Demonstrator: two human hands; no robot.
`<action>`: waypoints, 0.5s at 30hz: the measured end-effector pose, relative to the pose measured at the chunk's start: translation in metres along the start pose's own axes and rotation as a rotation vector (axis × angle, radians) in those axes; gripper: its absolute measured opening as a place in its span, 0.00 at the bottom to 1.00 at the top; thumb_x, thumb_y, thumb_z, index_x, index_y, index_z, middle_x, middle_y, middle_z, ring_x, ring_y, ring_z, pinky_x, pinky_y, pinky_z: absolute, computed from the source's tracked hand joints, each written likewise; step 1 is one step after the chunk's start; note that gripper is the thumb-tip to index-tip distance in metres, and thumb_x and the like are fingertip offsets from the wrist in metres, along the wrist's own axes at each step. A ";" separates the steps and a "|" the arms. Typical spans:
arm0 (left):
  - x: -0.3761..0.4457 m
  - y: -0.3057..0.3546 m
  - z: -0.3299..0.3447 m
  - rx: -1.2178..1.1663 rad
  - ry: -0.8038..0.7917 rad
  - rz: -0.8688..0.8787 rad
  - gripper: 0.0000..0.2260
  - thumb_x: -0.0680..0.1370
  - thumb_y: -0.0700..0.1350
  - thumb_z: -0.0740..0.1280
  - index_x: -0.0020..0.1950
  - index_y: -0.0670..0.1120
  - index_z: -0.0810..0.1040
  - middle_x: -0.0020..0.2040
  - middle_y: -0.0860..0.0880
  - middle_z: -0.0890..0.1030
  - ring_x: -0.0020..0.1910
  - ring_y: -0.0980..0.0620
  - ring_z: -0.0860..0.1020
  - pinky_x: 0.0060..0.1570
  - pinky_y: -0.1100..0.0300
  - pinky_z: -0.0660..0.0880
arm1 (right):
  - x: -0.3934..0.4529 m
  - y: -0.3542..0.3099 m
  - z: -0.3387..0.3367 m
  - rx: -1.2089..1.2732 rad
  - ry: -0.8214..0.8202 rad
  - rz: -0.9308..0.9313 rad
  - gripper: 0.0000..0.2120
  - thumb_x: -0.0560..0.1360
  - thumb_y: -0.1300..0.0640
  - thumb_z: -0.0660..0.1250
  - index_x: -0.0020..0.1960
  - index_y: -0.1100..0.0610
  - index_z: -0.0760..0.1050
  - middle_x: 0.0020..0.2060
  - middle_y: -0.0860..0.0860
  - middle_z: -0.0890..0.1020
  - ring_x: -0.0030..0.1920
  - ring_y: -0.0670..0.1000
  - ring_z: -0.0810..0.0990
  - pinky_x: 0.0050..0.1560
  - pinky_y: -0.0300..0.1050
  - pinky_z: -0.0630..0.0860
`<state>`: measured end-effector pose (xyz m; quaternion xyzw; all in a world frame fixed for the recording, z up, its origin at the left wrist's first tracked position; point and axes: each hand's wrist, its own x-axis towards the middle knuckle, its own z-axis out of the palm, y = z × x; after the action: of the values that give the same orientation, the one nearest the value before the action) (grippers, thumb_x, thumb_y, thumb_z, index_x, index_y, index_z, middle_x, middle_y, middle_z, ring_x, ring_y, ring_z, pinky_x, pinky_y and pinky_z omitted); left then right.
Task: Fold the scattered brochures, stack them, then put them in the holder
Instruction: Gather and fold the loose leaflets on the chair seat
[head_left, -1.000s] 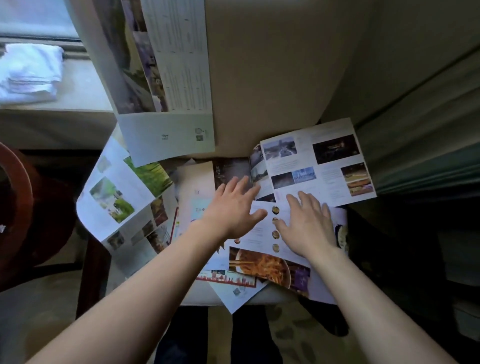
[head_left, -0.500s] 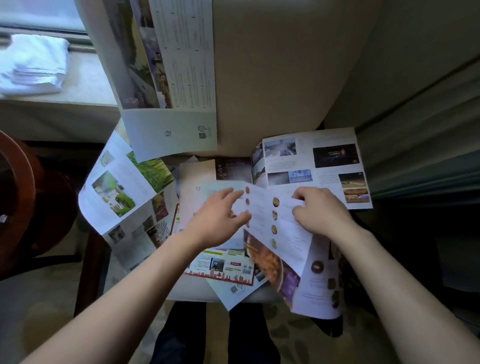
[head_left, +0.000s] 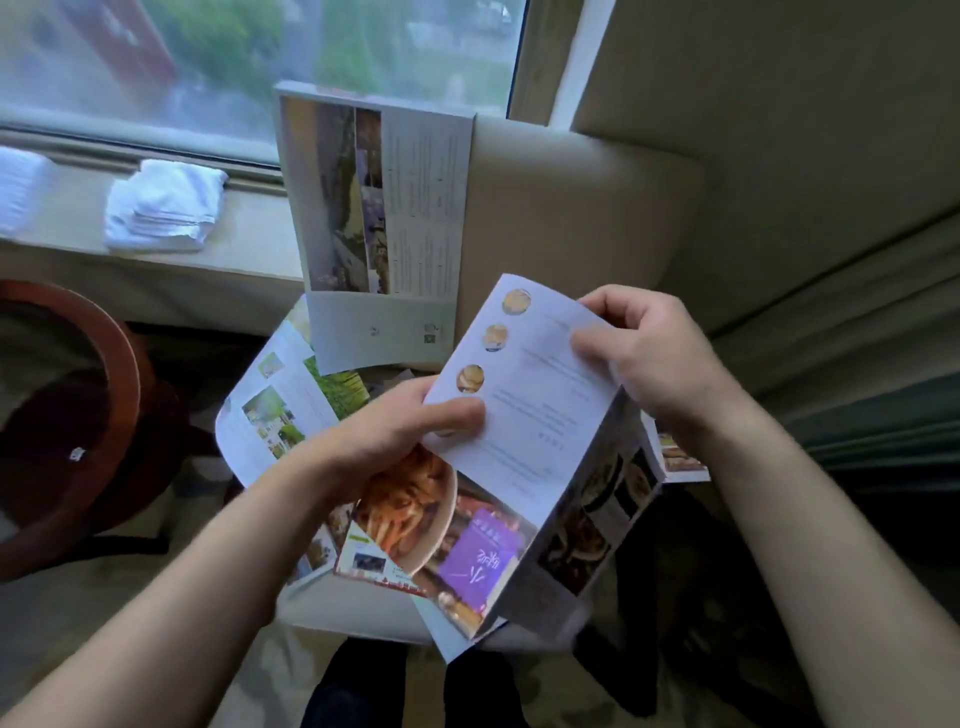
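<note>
Fingers of left hand (head_left: 415, 426) and right hand (head_left: 644, 358) pinch opposite edges of the raised food brochure (head_left: 524, 441).

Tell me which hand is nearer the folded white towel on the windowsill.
Left. The left hand is right of and below the towel; the right hand is farther right.

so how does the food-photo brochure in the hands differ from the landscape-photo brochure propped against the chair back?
The food-photo brochure is gripped off the seat by the left hand and right hand; the landscape-photo brochure leans untouched against the beige chair back. The food one is partly folded, one white panel bent over; the landscape one stands open, its bottom flap creased forward. Both are glossy printed paper with photos and text.
</note>
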<state>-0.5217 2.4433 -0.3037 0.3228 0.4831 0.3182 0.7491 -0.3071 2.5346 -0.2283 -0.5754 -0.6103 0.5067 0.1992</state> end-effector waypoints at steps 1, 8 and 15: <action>-0.004 0.008 -0.004 0.067 0.041 0.001 0.10 0.74 0.51 0.72 0.53 0.52 0.86 0.56 0.45 0.86 0.52 0.44 0.85 0.48 0.56 0.82 | 0.003 -0.002 0.004 -0.046 0.023 -0.017 0.06 0.73 0.60 0.68 0.43 0.53 0.83 0.38 0.45 0.85 0.39 0.45 0.81 0.40 0.43 0.77; -0.022 0.053 -0.051 0.568 0.358 0.082 0.05 0.79 0.45 0.70 0.48 0.47 0.86 0.47 0.52 0.88 0.49 0.53 0.86 0.59 0.46 0.79 | 0.014 0.014 0.026 -0.568 -0.001 -0.018 0.27 0.73 0.43 0.70 0.71 0.46 0.72 0.65 0.48 0.77 0.62 0.46 0.77 0.60 0.46 0.76; -0.037 0.083 -0.051 0.609 0.334 0.134 0.14 0.74 0.53 0.65 0.50 0.47 0.83 0.48 0.52 0.87 0.48 0.52 0.84 0.53 0.46 0.79 | 0.010 0.017 0.051 -0.260 -0.059 0.147 0.34 0.74 0.40 0.71 0.76 0.48 0.66 0.68 0.47 0.77 0.63 0.50 0.76 0.59 0.51 0.75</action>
<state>-0.5947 2.4721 -0.2350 0.5057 0.6495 0.2566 0.5065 -0.3433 2.5204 -0.2673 -0.6246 -0.6323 0.4534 0.0675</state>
